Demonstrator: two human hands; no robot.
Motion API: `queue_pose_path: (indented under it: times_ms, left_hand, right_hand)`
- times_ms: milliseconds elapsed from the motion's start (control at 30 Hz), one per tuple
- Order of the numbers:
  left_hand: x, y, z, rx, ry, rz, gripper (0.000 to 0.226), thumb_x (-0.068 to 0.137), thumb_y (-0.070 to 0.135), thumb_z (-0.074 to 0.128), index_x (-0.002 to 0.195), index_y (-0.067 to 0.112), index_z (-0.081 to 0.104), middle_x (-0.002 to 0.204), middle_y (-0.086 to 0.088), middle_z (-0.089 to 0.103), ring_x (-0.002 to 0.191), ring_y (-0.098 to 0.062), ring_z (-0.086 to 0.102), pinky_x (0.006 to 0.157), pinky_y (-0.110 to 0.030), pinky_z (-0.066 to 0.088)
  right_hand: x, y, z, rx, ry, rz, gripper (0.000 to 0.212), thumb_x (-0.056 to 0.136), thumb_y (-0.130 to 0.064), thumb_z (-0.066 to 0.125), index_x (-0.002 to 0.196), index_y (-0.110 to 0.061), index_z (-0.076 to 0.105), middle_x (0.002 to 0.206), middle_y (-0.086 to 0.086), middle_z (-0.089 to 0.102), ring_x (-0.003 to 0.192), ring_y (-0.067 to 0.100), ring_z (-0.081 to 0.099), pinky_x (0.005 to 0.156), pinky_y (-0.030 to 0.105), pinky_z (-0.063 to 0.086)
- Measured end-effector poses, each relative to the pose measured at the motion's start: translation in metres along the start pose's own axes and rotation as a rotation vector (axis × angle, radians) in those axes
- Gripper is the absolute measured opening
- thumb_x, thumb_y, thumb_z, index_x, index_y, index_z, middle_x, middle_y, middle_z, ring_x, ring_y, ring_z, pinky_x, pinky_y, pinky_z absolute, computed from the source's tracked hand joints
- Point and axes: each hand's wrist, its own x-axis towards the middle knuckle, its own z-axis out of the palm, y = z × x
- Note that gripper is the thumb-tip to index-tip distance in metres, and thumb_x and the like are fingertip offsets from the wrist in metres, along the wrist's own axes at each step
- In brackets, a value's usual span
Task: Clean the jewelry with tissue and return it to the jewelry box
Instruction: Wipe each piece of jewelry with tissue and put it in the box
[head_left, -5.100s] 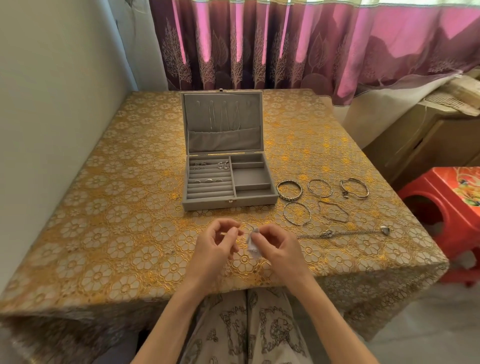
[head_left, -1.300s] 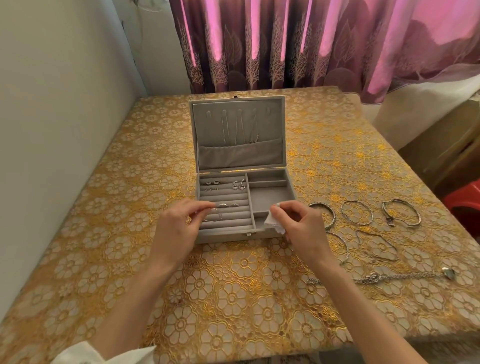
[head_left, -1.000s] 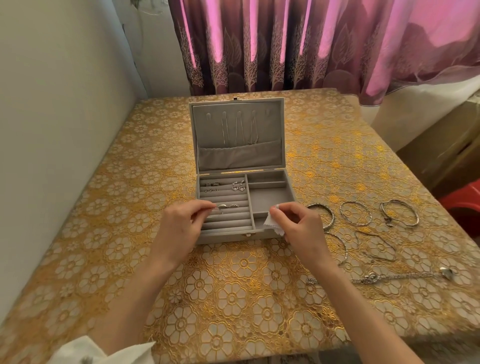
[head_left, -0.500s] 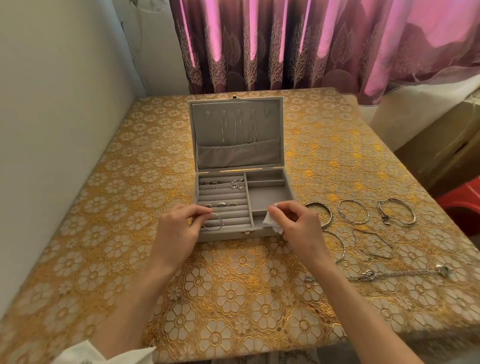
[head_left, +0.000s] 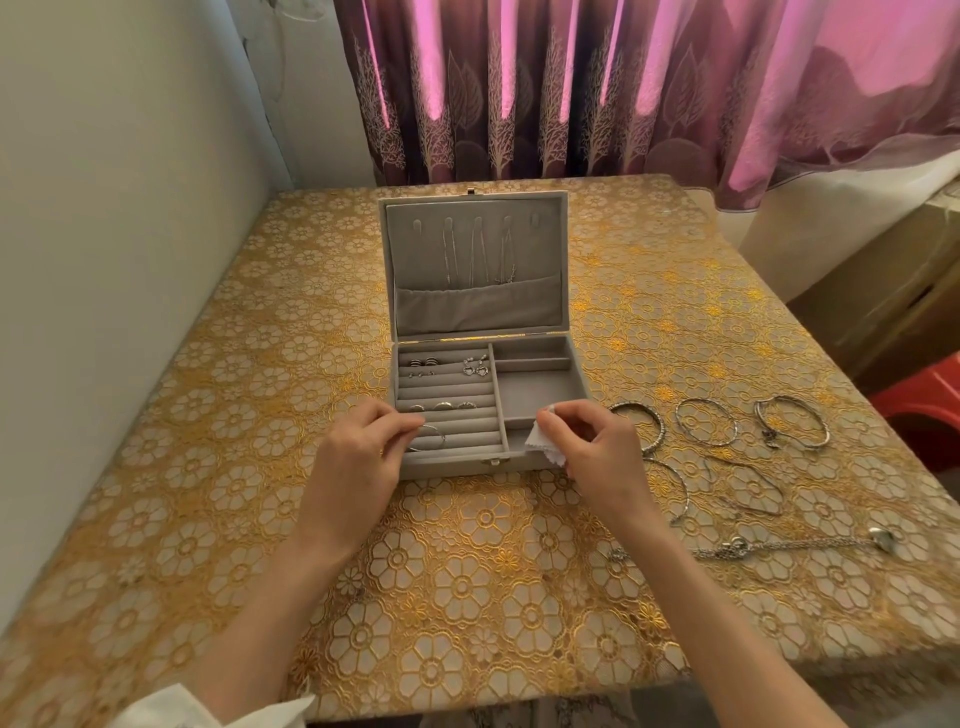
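An open grey jewelry box (head_left: 540, 387) stands mid-table, its lid upright with chains hanging inside. Rings and earrings sit in its left ring rolls. My left hand (head_left: 358, 457) pinches a thin silver hoop (head_left: 431, 439) over the front ring rolls. At the box's front right corner, my right hand (head_left: 587, 452) pinches a small white tissue (head_left: 540, 447). Several silver bangles (head_left: 706, 421) and a chain bracelet (head_left: 795, 545) lie on the gold cloth to the right.
A gold floral tablecloth (head_left: 467, 571) covers the table. A white wall runs along the left, purple-pink curtains (head_left: 623, 88) hang behind. A red plastic stool (head_left: 924, 410) and a cardboard box (head_left: 893, 296) stand off the table's right side.
Both hands moved from the table's near edge up to the box. My left hand brought the hoop over the ring rolls and lowered it toward the front rows; the right kept the tissue.
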Motion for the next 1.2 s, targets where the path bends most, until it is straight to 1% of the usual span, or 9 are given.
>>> queue_pose_path:
  times_ms: [100,167,300,667,867,933,1033,1133,1200]
  left_hand:
    - [-0.002,0.002,-0.001,-0.008,0.003,0.001,0.02,0.08,0.007,0.067,0.101,0.008,0.068,0.086,0.0,0.064,0.072,-0.014,0.06,0.069,-0.033,0.055]
    - [-0.002,0.003,-0.002,0.001,0.001,0.018,0.013,0.081,0.007,0.067,0.094,0.009,0.069,0.085,-0.001,0.064,0.073,-0.016,0.061,0.068,-0.033,0.055]
    - [-0.002,0.008,-0.002,0.04,-0.023,0.061,0.012,0.077,0.001,0.07,0.088,0.006,0.071,0.081,-0.003,0.062,0.071,-0.014,0.057,0.064,-0.025,0.053]
    - [-0.012,0.006,0.0,0.053,-0.074,0.014,0.025,0.083,0.0,0.063,0.106,0.009,0.068,0.095,-0.003,0.066,0.085,-0.016,0.062,0.079,-0.031,0.054]
    - [-0.024,0.028,0.004,0.132,-0.023,-0.046,0.037,0.082,0.02,0.063,0.119,0.017,0.058,0.107,0.003,0.063,0.099,-0.012,0.056,0.089,-0.021,0.025]
    - [-0.027,0.047,0.01,0.097,-0.026,-0.014,0.035,0.081,0.022,0.06,0.116,0.018,0.059,0.106,0.005,0.062,0.101,-0.007,0.052,0.087,-0.017,0.023]
    - [-0.025,0.074,0.026,0.061,-0.054,0.068,0.026,0.081,0.02,0.063,0.106,0.019,0.065,0.097,0.008,0.063,0.095,-0.006,0.048,0.083,-0.017,0.027]
    - [-0.018,0.099,0.046,0.058,-0.128,0.129,0.019,0.08,0.02,0.067,0.1,0.02,0.069,0.09,0.009,0.063,0.09,-0.009,0.048,0.078,-0.019,0.028]
    - [-0.009,0.114,0.059,0.088,-0.191,0.174,0.023,0.082,0.019,0.067,0.104,0.02,0.068,0.094,0.006,0.064,0.092,-0.013,0.049,0.079,-0.023,0.029]
  right_hand:
    - [-0.001,-0.001,0.0,-0.01,-0.001,-0.004,0.009,0.085,-0.018,0.064,0.078,-0.024,0.064,0.073,-0.003,0.064,0.067,0.01,0.056,0.06,0.024,0.046]
    - [-0.001,-0.001,0.0,-0.017,0.0,-0.009,0.009,0.085,-0.018,0.064,0.078,-0.024,0.064,0.073,-0.003,0.064,0.069,0.011,0.057,0.063,0.026,0.047]
    - [-0.001,-0.002,0.001,-0.032,0.007,-0.008,0.007,0.085,-0.018,0.064,0.08,-0.023,0.065,0.074,-0.004,0.064,0.07,0.011,0.058,0.064,0.027,0.048]
    - [-0.006,-0.004,-0.003,0.014,-0.009,0.032,0.006,0.085,-0.019,0.064,0.081,-0.021,0.067,0.073,-0.002,0.063,0.067,0.011,0.055,0.056,0.022,0.043]
    - [-0.025,-0.003,-0.035,0.205,0.04,0.117,0.009,0.086,-0.013,0.06,0.087,-0.014,0.069,0.077,0.005,0.062,0.057,0.006,0.052,0.044,0.014,0.039]
    - [-0.033,0.003,-0.049,0.224,0.101,0.129,0.011,0.087,-0.014,0.059,0.084,-0.019,0.069,0.074,0.005,0.063,0.054,0.006,0.051,0.043,0.014,0.039]
    - [-0.046,0.015,-0.07,0.221,0.216,0.152,0.012,0.087,-0.016,0.059,0.086,-0.022,0.069,0.08,0.002,0.066,0.063,0.013,0.056,0.044,0.017,0.044]
    - [-0.054,0.026,-0.086,0.2,0.301,0.153,0.012,0.088,-0.016,0.058,0.09,-0.023,0.067,0.09,0.0,0.067,0.079,0.015,0.062,0.055,0.025,0.054]
    - [-0.054,0.033,-0.092,0.117,0.332,0.116,0.011,0.088,-0.016,0.058,0.092,-0.023,0.065,0.092,0.0,0.067,0.084,0.013,0.062,0.063,0.021,0.051]
